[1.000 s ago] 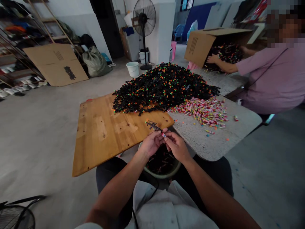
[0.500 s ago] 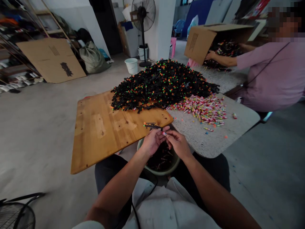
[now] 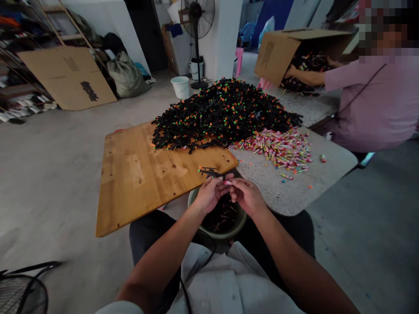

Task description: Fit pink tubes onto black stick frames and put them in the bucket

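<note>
My left hand (image 3: 209,195) is closed on a small black toy gun (image 3: 211,172), whose orange and green tip points left above the wooden board's edge. Between my fingertips lies a small pink-and-white wrapped tube (image 3: 228,182), which looks like a candy. My right hand (image 3: 246,194) pinches the tube's right end, close to the back of the toy gun. Both hands are held over a pale green tub (image 3: 195,226) between my knees, with dark pieces and several tubes inside. Fingers hide part of the gun's rear.
A large heap of black toy guns (image 3: 216,113) covers the back of the wooden board (image 3: 131,187). Pink-and-yellow tubes (image 3: 284,148) are piled on the speckled table (image 3: 294,196). At the right, a person (image 3: 376,100) reaches into a tipped cardboard box (image 3: 275,56).
My right fingers have shifted slightly, and the tube now lies more level against the gun's rear. The gun tilts a little more. The other person's arms remain at the box.
</note>
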Demonstrator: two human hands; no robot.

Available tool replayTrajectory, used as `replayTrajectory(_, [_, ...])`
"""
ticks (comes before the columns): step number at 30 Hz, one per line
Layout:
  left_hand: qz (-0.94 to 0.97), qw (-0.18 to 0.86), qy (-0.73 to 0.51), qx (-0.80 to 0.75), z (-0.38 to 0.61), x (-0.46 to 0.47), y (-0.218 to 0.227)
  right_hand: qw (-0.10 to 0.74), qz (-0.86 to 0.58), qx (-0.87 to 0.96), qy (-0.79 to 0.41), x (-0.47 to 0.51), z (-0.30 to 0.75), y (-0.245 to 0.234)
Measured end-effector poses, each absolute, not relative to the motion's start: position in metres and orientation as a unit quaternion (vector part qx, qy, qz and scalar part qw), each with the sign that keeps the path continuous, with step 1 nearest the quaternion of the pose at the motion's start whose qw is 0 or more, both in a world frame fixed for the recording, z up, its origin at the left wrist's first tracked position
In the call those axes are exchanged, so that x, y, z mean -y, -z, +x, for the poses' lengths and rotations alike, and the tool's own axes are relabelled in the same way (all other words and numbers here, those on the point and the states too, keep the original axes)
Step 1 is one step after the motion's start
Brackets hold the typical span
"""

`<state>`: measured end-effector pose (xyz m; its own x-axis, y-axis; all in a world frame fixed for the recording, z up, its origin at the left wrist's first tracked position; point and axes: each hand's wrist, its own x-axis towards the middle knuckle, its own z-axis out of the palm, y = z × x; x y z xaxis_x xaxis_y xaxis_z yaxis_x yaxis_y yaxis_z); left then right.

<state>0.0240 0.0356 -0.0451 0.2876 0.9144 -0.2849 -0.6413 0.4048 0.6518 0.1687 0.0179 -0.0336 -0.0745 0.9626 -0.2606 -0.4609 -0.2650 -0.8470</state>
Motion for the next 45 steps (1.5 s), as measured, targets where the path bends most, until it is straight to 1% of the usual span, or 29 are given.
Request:
replayTrajectory(3, [0.223,0.766,-0.502,-0.334,0.026,-0.035,0.046,0.547,-0.447,0.293,-0.644,-0.017,0.166,0.037])
replayTrajectory(7, [0.241,0.77,-0.496,-0.322,0.029,-0.034,0.049,0.55,-0.516,0.414,-0.51,-0.01,0.162,0.042])
replayTrajectory(9, [0.241,0.769,-0.495,-0.326,0.03,-0.034,0.051,0.545,-0.527,0.447,-0.474,-0.009,0.16,0.042])
replayTrajectory(13, [0.234,0.755,-0.51,-0.339,0.034,-0.037,0.053,0.564,-0.503,0.422,-0.5,-0.015,0.159,0.04])
replayTrajectory(17, [0.238,0.761,-0.481,-0.364,0.028,-0.035,0.058,0.54,-0.491,0.46,-0.505,-0.021,0.168,0.044])
replayTrajectory(18, [0.25,0.768,-0.451,-0.381,0.024,-0.032,0.06,0.528,-0.497,0.468,-0.506,-0.021,0.172,0.047])
replayTrajectory(20, [0.31,0.784,-0.332,-0.423,0.01,-0.023,0.062,0.482,-0.517,0.489,-0.511,-0.018,0.182,0.054])
replayTrajectory(23, [0.46,0.767,-0.078,-0.44,-0.017,-0.009,0.061,0.351,-0.516,0.561,-0.544,-0.013,0.2,0.069])
replayTrajectory(24, [0.507,0.749,-0.017,-0.427,-0.025,-0.006,0.06,0.303,-0.507,0.593,-0.547,-0.013,0.206,0.074])
replayTrajectory(25, [0.546,0.73,0.021,-0.41,-0.034,-0.007,0.057,0.266,-0.502,0.625,-0.535,-0.015,0.213,0.079])
replayTrajectory(26, [0.576,0.712,0.03,-0.399,-0.041,-0.011,0.055,0.245,-0.505,0.654,-0.507,-0.02,0.22,0.082])
replayTrajectory(28, [0.609,0.687,-0.012,-0.396,-0.053,-0.03,0.049,0.242,-0.549,0.69,-0.405,-0.035,0.237,0.084])
replayTrajectory(30, [0.625,0.636,-0.115,-0.438,-0.063,-0.063,0.044,0.255,-0.634,0.679,-0.268,-0.056,0.26,0.081])
replayTrajectory(31, [0.636,0.585,-0.165,-0.475,-0.067,-0.083,0.043,0.247,-0.682,0.658,-0.202,-0.066,0.274,0.077])
replayTrajectory(33, [0.654,0.398,-0.252,-0.593,-0.074,-0.125,0.042,0.19,-0.776,0.594,-0.092,-0.083,0.304,0.07])
replayTrajectory(34, [0.635,0.321,-0.271,-0.648,-0.077,-0.145,0.043,0.145,-0.808,0.567,-0.065,-0.088,0.318,0.067])
replayTrajectory(35, [0.616,0.287,-0.276,-0.68,-0.079,-0.163,0.044,0.101,-0.831,0.544,-0.06,-0.091,0.331,0.066])
replayTrajectory(37, [0.588,0.257,-0.273,-0.716,-0.081,-0.19,0.048,0.023,-0.855,0.513,-0.076,-0.092,0.352,0.068])
replayTrajectory(39, [0.569,0.25,-0.269,-0.736,-0.08,-0.207,0.054,-0.013,-0.855,0.512,-0.084,-0.089,0.364,0.074])
replayTrajectory(42, [0.544,0.249,-0.28,-0.751,-0.076,-0.217,0.061,-0.019,-0.833,0.548,-0.072,-0.084,0.371,0.082])
replayTrajectory(44, [0.53,0.264,-0.298,-0.748,-0.076,-0.219,0.063,-0.001,-0.825,0.563,-0.055,-0.084,0.369,0.083])
replayTrajectory(45, [0.524,0.277,-0.311,-0.743,-0.078,-0.219,0.063,0.022,-0.824,0.565,-0.045,-0.084,0.367,0.081])
